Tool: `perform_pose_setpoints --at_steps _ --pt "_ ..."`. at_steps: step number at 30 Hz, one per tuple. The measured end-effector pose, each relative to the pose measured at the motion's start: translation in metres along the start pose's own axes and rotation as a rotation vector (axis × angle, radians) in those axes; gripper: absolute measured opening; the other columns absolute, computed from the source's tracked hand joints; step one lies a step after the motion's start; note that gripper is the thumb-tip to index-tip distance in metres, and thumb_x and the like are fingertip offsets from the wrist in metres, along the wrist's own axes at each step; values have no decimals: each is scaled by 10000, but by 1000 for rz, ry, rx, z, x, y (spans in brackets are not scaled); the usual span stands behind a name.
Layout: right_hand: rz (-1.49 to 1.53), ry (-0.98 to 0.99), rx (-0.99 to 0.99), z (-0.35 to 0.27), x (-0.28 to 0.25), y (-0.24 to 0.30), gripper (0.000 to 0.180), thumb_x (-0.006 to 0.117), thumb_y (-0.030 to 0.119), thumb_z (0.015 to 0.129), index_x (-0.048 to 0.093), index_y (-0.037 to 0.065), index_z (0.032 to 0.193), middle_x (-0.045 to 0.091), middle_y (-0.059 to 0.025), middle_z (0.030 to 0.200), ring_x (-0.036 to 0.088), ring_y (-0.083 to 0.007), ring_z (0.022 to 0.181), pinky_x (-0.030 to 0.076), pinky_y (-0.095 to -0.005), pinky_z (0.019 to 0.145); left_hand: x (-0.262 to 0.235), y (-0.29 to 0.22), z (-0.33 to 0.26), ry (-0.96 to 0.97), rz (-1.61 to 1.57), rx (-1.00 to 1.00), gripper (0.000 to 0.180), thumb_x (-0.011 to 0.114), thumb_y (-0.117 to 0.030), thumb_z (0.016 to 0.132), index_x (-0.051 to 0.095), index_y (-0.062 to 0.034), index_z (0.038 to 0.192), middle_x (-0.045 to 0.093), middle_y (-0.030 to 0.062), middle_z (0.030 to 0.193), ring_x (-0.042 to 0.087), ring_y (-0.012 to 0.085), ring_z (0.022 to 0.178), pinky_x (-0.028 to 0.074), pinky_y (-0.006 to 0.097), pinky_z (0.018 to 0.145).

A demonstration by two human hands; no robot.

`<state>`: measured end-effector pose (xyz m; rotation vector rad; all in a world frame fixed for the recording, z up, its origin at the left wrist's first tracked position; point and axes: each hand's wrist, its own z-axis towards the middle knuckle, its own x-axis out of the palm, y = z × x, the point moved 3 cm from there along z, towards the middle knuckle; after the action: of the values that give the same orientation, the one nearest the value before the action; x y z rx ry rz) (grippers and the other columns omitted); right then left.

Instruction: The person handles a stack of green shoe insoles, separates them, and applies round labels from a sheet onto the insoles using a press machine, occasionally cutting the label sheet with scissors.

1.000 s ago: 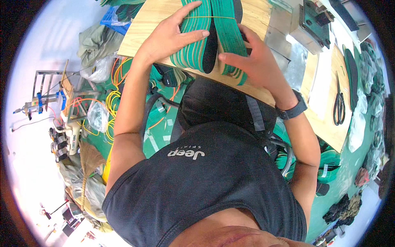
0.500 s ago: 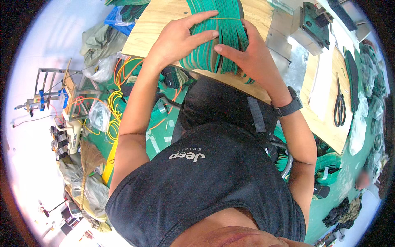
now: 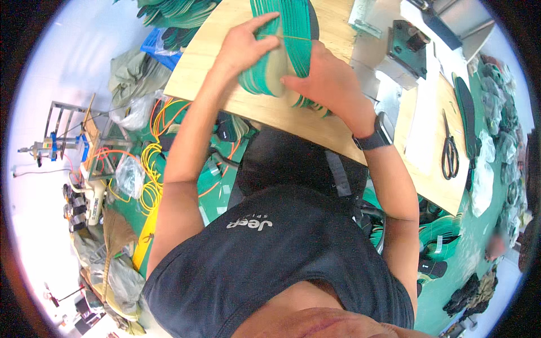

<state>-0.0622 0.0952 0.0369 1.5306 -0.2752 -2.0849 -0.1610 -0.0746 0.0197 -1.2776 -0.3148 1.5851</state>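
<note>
A thick bundle of green-edged insoles (image 3: 296, 56) stands on edge at the near side of the wooden tabletop (image 3: 197, 73). A thin yellowish band (image 3: 298, 38) runs across it. My left hand (image 3: 243, 49) grips the bundle's left part, thumb and forefinger lying over the edges. On the other side my right hand (image 3: 332, 81) is closed around the right part, its thumb reaching inward. Between the two parts the lower ends are spread, showing a pale insole face. Motion blurs the right hand and the bundle's lower end.
Black scissors (image 3: 449, 152) and a dark insole (image 3: 464, 107) lie on the table at right. A metal block device (image 3: 404, 53) stands behind them. More insoles (image 3: 174, 14) are heaped at far left above a blue crate (image 3: 155, 48). Yellow hoses (image 3: 151, 180) coil on the floor.
The lower ends of the bundle have come apart, baring a pale face between the two parts. The whole view has shifted a little, with hands and bundle now further left.
</note>
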Motion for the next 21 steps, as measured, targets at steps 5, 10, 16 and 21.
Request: perform_pose_setpoints --at_steps 5,10,16,21 --pt "-59 151 41 7 -32 -9 460 669 299 738 510 -67 965 637 -260 759 641 -416 741 523 -475 674 -20 61 76 95 -83 -34 428 603 -229 794 648 -165 1215 677 83 1044 602 120 912 481 280 838" --pt "-127 291 112 -55 -84 -1 474 701 233 724 495 -36 1056 636 -253 800 629 -430 751 517 -469 669 -31 88 111 130 96 -34 434 606 -252 798 643 -176 1223 665 61 1013 588 133 865 475 277 813" --pt "-169 175 130 -109 -85 -20 540 722 201 715 455 -19 1129 600 -239 870 609 -426 756 510 -469 654 -39 12 98 -25 381 412 520 670 -378 812 613 -7 1173 509 229 1326 507 360 1199 399 415 1021" --pt "-167 163 45 -104 -80 -23 534 745 206 696 467 1 1104 580 -212 847 599 -416 746 501 -470 626 3 -104 2 593 208 770 889 784 -367 629 425 -136 1409 430 164 1413 401 361 1295 294 452 1096"
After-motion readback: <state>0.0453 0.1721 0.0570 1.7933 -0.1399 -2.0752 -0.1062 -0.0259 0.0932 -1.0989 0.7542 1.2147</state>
